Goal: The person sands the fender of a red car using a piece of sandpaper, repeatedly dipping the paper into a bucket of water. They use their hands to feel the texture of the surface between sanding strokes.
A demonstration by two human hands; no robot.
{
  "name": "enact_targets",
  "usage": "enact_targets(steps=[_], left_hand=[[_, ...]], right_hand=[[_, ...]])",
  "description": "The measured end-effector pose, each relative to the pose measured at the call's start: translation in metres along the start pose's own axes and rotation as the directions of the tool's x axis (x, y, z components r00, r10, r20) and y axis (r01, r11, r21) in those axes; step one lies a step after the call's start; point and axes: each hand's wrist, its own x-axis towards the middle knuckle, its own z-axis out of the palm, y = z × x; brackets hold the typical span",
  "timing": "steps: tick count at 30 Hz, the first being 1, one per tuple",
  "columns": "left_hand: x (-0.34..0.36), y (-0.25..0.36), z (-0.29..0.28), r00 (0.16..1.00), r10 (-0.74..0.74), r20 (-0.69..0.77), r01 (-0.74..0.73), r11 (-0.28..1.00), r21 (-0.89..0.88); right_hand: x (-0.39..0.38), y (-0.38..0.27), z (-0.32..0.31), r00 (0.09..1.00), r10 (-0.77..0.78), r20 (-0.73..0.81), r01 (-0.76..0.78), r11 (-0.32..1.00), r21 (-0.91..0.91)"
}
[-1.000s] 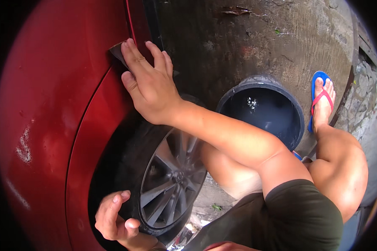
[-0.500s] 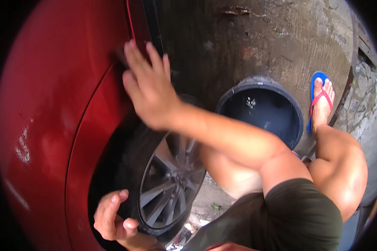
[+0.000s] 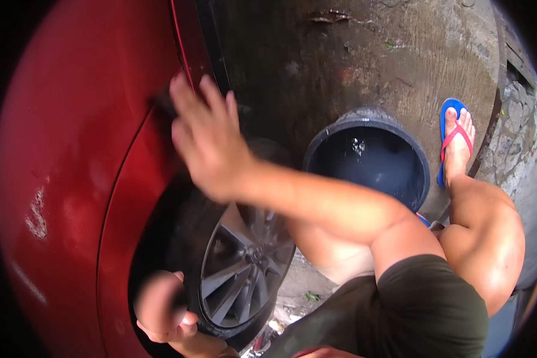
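My right hand (image 3: 212, 143) reaches across to the red car (image 3: 59, 149), its fingers spread near the panel's edge above the front of the wheel arch. Nothing shows in its grasp; whether the palm touches the paint I cannot tell. Nearer me, my left hand (image 3: 164, 313) hovers by the black tyre (image 3: 179, 238). Its fingers are partly blurred, but fingertip and thumb stand apart with nothing visible between them. The grey multi-spoke wheel (image 3: 253, 256) lies between the two hands, partly covered by my right forearm. Whitish streaks (image 3: 36, 215) mark the red paint.
A dark round bucket (image 3: 370, 167) stands on the wet concrete (image 3: 400, 77) right of the wheel, with liquid and a patch of foam or glare inside. My foot in a blue flip-flop (image 3: 456, 140) with red straps is beyond it. Rough stonework (image 3: 510, 131) borders the far right.
My right hand has moved slightly toward me along the car's edge, fingers still spread. My left hand stays by the tyre and looks more blurred. The whole view has shifted a little.
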Motion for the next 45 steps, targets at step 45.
enact_targets(steps=[45], left_hand=[[0.000, -0.003, 0.003, 0.996, 0.055, 0.077, -0.054, 0.998, -0.022]], right_hand=[[0.008, 0.026, 0.005, 0.998, -0.064, -0.018, 0.065, 0.994, 0.089]])
